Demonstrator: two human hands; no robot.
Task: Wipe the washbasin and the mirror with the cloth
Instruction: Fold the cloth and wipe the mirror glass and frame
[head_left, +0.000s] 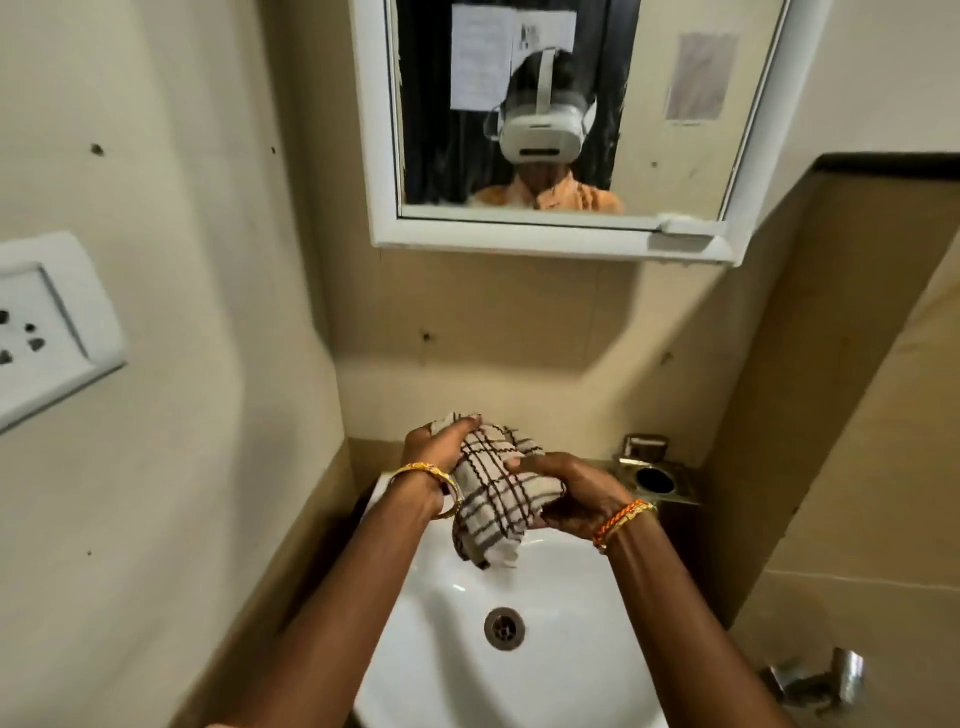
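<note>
A white cloth with dark brown checks is bunched up above the back of the white washbasin. My left hand grips the cloth's upper left part. My right hand grips its right side from below. One loose end of the cloth hangs down over the basin's rim. The basin's round metal drain shows in the bowl. The mirror in a white frame hangs on the wall above, with paper notes reflected in it and a person wearing a headset.
A white wall socket sits on the left wall. A metal soap holder stands at the basin's back right. A metal tap fitting juts from the wall at lower right. A brown ledge runs along the right.
</note>
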